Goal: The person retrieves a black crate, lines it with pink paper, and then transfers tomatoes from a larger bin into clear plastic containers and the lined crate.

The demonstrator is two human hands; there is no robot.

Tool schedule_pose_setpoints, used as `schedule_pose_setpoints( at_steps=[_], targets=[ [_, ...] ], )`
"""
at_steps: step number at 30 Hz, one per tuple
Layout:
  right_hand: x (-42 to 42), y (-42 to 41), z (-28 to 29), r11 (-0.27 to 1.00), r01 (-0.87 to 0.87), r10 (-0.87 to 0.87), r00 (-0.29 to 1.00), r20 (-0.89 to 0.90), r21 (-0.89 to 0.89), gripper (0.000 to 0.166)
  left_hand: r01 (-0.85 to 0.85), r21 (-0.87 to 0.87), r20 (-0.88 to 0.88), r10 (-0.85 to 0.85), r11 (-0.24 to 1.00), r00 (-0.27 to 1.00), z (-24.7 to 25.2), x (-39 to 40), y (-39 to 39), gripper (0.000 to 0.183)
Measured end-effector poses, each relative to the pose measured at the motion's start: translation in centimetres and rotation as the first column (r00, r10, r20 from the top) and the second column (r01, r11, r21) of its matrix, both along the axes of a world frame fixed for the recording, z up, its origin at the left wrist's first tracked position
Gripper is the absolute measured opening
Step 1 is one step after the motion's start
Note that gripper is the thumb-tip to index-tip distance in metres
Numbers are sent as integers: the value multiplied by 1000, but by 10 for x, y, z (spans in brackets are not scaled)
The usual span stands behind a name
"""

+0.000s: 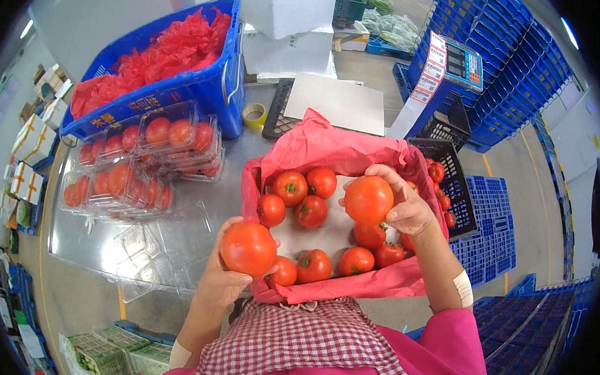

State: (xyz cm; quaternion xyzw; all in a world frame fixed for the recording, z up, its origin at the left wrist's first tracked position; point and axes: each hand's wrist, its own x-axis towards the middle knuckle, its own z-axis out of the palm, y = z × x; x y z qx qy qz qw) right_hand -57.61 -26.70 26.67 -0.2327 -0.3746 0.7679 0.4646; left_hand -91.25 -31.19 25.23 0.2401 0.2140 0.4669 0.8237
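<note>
My left hand (pixel 224 278) grips a large red tomato (pixel 248 249) above the near left corner of a crate lined with pink paper (pixel 328 143). In my right hand (pixel 408 203) is another tomato (pixel 369 200), lifted over the crate's right half. Several tomatoes rest inside, among them one with its green stem end up (pixel 290 188) at the back left and one at the near side (pixel 314 265). Pale cardboard (pixel 297 236) shows on the crate's bottom between them. My right forearm hides part of the crate's right side.
Clear clamshell boxes of tomatoes (pixel 122 178) are stacked on the steel table (pixel 185 242) at left, before a blue basket (pixel 233 97) of red paper. Beyond the crate lie yellow tape (pixel 254 113) and cardboard (pixel 335 103). A scale (pixel 461 66) and a black crate (pixel 464 206) stand at right.
</note>
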Motion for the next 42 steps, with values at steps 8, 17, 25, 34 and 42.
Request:
schedule_pose_setpoints(
  at_steps=[8, 17, 25, 34, 42],
  targets=[
    [-77, -22, 9, 996, -86, 80, 970, -228, -19, 79, -109, 40, -21, 110, 993, 994, -8, -54, -6, 99],
    [-94, -17, 6, 985, 160, -166, 976, 143, 58, 74, -187, 34, -130, 190, 982, 973, -25, -123, -26, 102],
    [-29, 27, -7, 840, 137, -509, -140, 849, 526, 48, -107, -64, -269, 86, 992, 959, -27, -128, -25, 97],
    [-10, 13, -27, 995, 29, -59, -576, 815, 92, 68, -119, -124, -243, 86, 985, 966, -31, -111, -24, 92],
    [32, -13, -31, 926, 373, -234, 704, 670, -68, 65, -173, -122, -197, 147, 977, 969, -41, -89, -37, 93]
  ],
)
